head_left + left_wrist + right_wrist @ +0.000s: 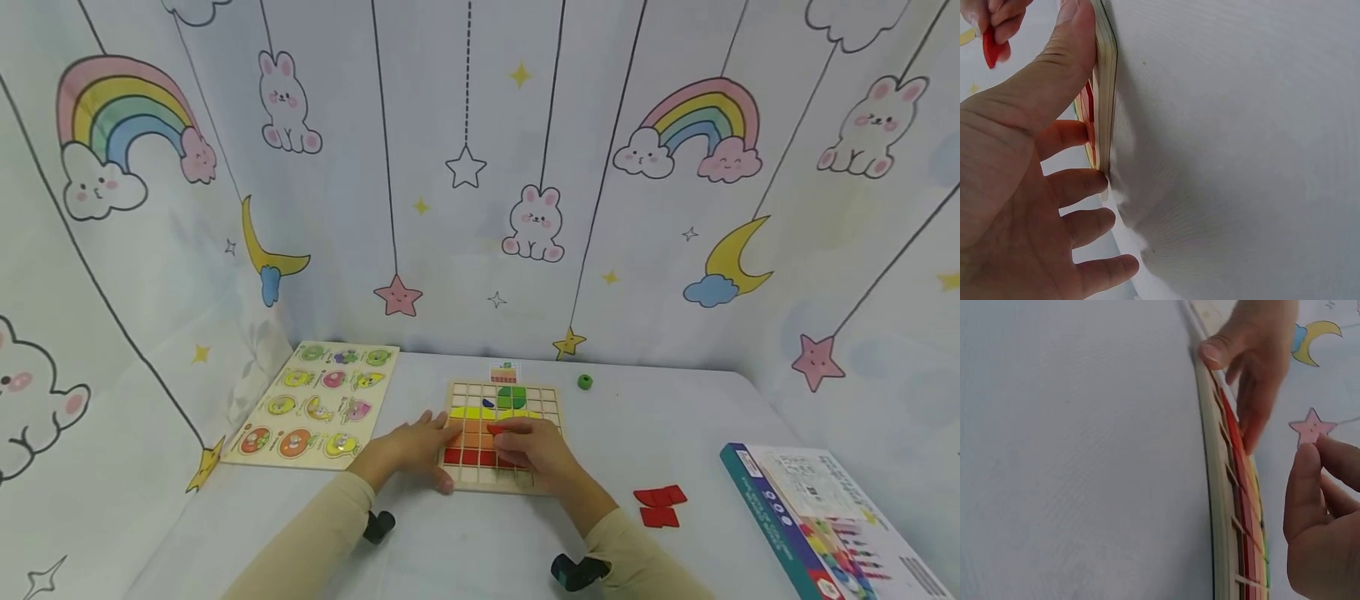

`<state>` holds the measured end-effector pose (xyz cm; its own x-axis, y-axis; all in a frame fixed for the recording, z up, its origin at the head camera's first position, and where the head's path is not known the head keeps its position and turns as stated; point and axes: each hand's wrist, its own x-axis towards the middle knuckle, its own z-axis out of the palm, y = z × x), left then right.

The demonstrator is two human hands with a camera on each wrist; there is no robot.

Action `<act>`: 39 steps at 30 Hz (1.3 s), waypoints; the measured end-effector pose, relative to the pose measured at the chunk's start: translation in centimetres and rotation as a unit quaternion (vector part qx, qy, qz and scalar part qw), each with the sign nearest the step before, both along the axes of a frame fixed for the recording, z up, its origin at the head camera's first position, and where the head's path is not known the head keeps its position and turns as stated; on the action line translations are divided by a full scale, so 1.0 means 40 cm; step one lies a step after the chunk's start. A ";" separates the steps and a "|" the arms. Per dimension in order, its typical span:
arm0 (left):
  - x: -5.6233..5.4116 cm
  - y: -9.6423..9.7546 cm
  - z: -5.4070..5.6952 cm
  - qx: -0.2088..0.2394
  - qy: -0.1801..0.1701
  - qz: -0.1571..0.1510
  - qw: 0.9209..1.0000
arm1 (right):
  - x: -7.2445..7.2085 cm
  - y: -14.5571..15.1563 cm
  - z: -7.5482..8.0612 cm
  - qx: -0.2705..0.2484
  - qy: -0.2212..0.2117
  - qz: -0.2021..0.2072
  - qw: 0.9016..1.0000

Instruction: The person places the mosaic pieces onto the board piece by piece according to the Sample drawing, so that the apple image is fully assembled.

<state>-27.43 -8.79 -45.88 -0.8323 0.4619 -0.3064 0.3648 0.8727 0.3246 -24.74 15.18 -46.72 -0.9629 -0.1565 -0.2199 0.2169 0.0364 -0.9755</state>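
A wooden grid board (486, 477) lies flat, filled with rows of yellow, orange and red pieces, plus green pieces and one dark blue piece near its far side. My left hand (408, 450) rests at the board's left edge, its fingers spread and fairly straight, the thumb (1075, 37) along the near left corner. Over the board's right half, my right hand (542, 450) pinches a small red tile (989, 50) between thumb and fingertips. In the right wrist view that hand (1325, 540) hides the tile.
Several loose red tiles (660, 507) lie right of the board. A small green ring-shaped piece (585, 382) and a picture card (505, 372) are beyond it. A fruit puzzle board (372, 417) stands left; a box (825, 508) lies far right. Patterned cloth surrounds the table.
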 end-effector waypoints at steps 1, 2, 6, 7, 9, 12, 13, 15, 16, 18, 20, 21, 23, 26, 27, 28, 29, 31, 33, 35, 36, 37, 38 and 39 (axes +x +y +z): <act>0.000 -0.001 0.001 -0.001 0.001 0.000 1.000 | 0.002 -0.014 -0.002 0.033 0.010 0.018 0.999; 0.000 -0.001 0.002 0.001 0.001 0.000 1.000 | 0.002 -0.029 -0.004 0.072 0.024 0.038 0.996; 0.000 -0.002 0.003 0.013 -0.002 0.002 1.000 | 0.009 -0.083 -0.013 0.218 0.077 0.106 0.967; 0.000 -0.003 0.002 0.016 -0.003 0.001 1.000 | 0.011 -0.095 -0.015 0.248 0.090 0.119 0.957; 0.000 -0.003 0.000 0.019 -0.003 0.000 1.000 | 0.013 -0.115 -0.021 0.294 0.116 0.136 0.939; -0.001 -0.004 -0.004 0.022 -0.004 -0.006 1.000 | 0.012 -0.133 -0.031 0.330 0.136 0.147 0.922; -0.001 -0.005 -0.005 0.021 -0.004 -0.007 1.000 | 0.012 -0.137 -0.033 0.335 0.142 0.151 0.919; -0.002 -0.005 -0.005 0.021 -0.006 -0.008 1.000 | 0.012 -0.142 -0.036 0.339 0.147 0.159 0.915; -0.002 -0.006 -0.004 0.021 -0.006 -0.009 1.000 | 0.012 -0.143 -0.036 0.339 0.150 0.163 0.914; -0.001 -0.007 -0.002 0.021 -0.008 -0.008 1.000 | 0.014 -0.144 -0.034 0.340 0.155 0.167 0.912; -0.001 -0.006 0.000 0.021 -0.008 -0.007 1.000 | 0.017 -0.142 -0.032 0.344 0.162 0.169 0.910; 0.000 -0.007 0.001 0.021 -0.009 -0.006 1.000 | 0.018 -0.140 -0.031 0.348 0.167 0.170 0.907; 0.000 -0.007 0.005 0.022 -0.011 -0.005 1.000 | 0.021 -0.136 -0.031 0.353 0.173 0.170 0.904; -0.001 -0.009 0.007 0.022 -0.012 -0.002 1.000 | 0.025 -0.130 -0.029 0.352 0.175 0.172 0.903; -0.002 -0.009 0.008 0.021 -0.013 -0.003 1.000 | 0.027 -0.127 -0.027 0.350 0.175 0.174 0.904; -0.003 -0.009 0.008 0.020 -0.013 -0.004 1.000 | 0.030 -0.121 -0.024 0.346 0.171 0.173 0.906; -0.003 -0.009 0.007 0.020 -0.014 -0.004 1.000 | 0.034 -0.113 -0.020 0.342 0.169 0.171 0.908; -0.004 -0.009 0.004 0.017 -0.014 -0.004 1.000 | 0.043 -0.084 -0.007 0.334 0.163 0.163 0.914; -0.004 -0.008 0.002 0.015 -0.015 -0.004 1.000 | 0.049 -0.034 0.007 0.314 0.160 0.147 0.924; -0.004 -0.008 0.000 0.013 -0.016 -0.001 1.000 | 0.055 0.033 0.021 0.286 0.146 0.115 0.940; -0.004 -0.007 0.000 0.012 -0.015 0.001 1.000 | 0.059 0.072 0.028 0.269 0.137 0.097 0.948; -0.004 -0.007 0.000 0.011 -0.014 0.002 1.000 | 0.062 0.112 0.034 0.252 0.126 0.074 0.957; -0.004 -0.006 0.000 0.011 -0.014 0.002 1.000 | 0.067 0.153 0.040 0.236 0.113 0.052 0.964; -0.005 -0.006 -0.001 0.011 -0.012 0.004 1.000 | 0.074 0.195 0.047 0.227 0.095 0.027 0.969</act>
<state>-27.64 -9.01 -45.91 -0.8280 0.4624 -0.3171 0.3498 0.8681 0.3523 -21.80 22.96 -44.86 -0.9860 -0.1360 -0.0965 0.0201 0.4775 -0.8784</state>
